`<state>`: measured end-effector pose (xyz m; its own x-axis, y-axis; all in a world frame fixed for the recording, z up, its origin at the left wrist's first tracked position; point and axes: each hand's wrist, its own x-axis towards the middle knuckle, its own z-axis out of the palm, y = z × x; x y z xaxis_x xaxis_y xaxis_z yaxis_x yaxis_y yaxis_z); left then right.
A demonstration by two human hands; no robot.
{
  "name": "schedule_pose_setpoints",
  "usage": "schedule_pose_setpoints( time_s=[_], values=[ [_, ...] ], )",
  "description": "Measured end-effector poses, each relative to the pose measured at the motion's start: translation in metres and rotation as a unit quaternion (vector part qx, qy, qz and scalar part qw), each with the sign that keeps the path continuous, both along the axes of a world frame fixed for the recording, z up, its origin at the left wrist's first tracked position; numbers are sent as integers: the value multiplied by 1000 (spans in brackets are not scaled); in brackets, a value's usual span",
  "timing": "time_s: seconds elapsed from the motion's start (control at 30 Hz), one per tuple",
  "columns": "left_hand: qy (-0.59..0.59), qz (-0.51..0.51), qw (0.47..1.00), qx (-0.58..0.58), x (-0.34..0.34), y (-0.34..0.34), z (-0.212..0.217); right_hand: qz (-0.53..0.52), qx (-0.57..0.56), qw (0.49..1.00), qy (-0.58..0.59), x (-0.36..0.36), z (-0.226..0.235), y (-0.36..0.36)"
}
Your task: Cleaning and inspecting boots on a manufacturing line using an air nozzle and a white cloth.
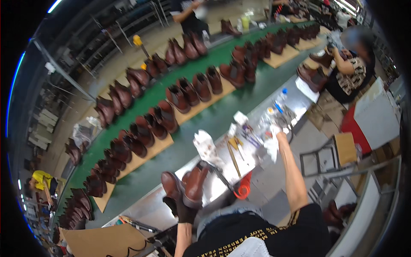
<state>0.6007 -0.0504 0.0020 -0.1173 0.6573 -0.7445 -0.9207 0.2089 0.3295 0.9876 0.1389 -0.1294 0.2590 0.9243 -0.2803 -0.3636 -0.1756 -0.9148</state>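
A dark glove covers my left hand [186,212], which is closed around the lower end of a brown leather boot [195,186] at the bench's near edge. Its fingers are partly hidden by the boot. Beside it, to the left, is a second brown boot [170,185], touching or nearly so. My bare right hand [280,134] is stretched far out to the right over the metal bench, its fingers closed on a crumpled white cloth [272,145] that hangs over the edge. A stained white cloth [205,145] lies just beyond the boots.
Rows of brown boots stand on cardboard sheets [205,103] along the green conveyor [188,124]. Tools, including a long-handled brush [233,158], and small bottles litter the bench. An orange ring-shaped object [243,188] sits at its near edge. A co-worker [353,68] works at the right.
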Motion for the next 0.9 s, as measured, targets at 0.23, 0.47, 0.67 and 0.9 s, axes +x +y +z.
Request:
schedule_pose_setpoints(
  time_s=[0.23, 0.47, 0.67, 0.9],
  values=[
    [-55, -115, 987, 96, -44, -30, -56, -7, 207, 806, -555, -75, -4, -100],
    [15, -99, 990, 99, -69, -41, -83, -81, -64, 992, -76, -29, -18, 19],
    [-150, -79, 980, 109, -68, -43, -66, -47, -65, 997, -19, -1, 14, 35],
    [444, -155, 878, 91, -35, -39, -23, 106, 195, 972, 81, -16, 141, 53]
  ],
)
